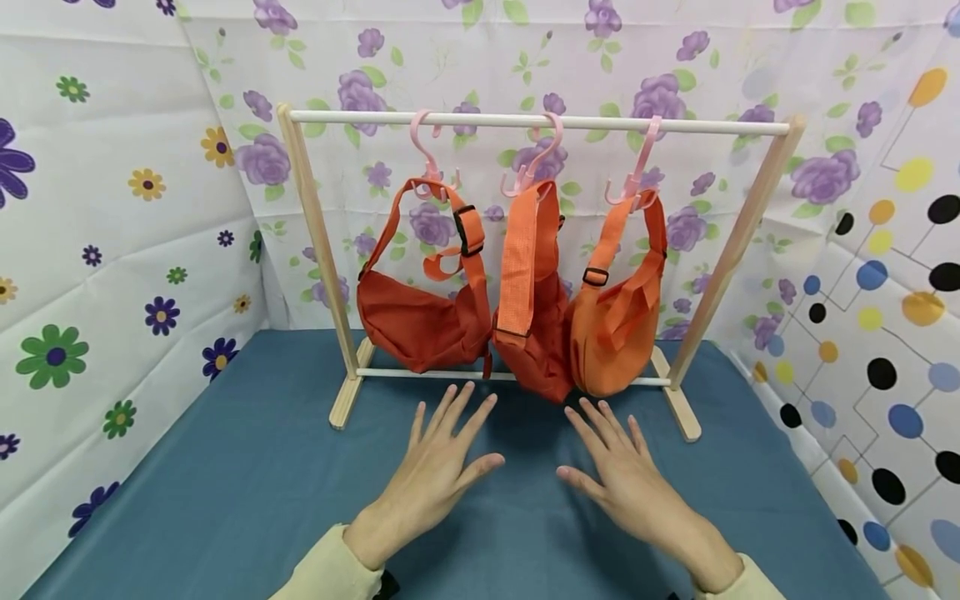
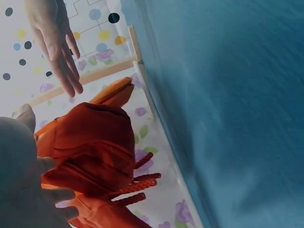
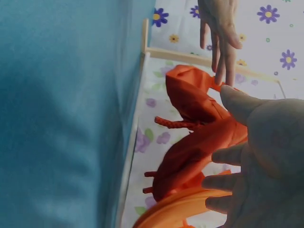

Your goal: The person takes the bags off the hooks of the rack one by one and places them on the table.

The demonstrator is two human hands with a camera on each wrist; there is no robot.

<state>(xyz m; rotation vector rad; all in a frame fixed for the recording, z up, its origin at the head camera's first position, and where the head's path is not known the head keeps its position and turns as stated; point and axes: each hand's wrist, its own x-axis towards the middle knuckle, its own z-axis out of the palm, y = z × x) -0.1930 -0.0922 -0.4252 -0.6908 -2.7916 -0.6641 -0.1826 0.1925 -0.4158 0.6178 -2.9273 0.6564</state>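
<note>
Left hand [image 1: 427, 479] and right hand [image 1: 630, 483]: fingers spread, released, above blue cloth [image 1: 225, 500]. Three orange-red bags [image 1: 546, 350] hang just beyond on pink hangers [image 1: 432, 172] from a wooden rack [image 1: 318, 242].

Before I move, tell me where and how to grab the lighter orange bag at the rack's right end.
Grip the orange bag by its strap just below the pink hook, right hand coming from the right. That seems best: the strap rises in a loop above the bag, and the middle red bag crowds its left side, while its right side faces a gap.
</note>
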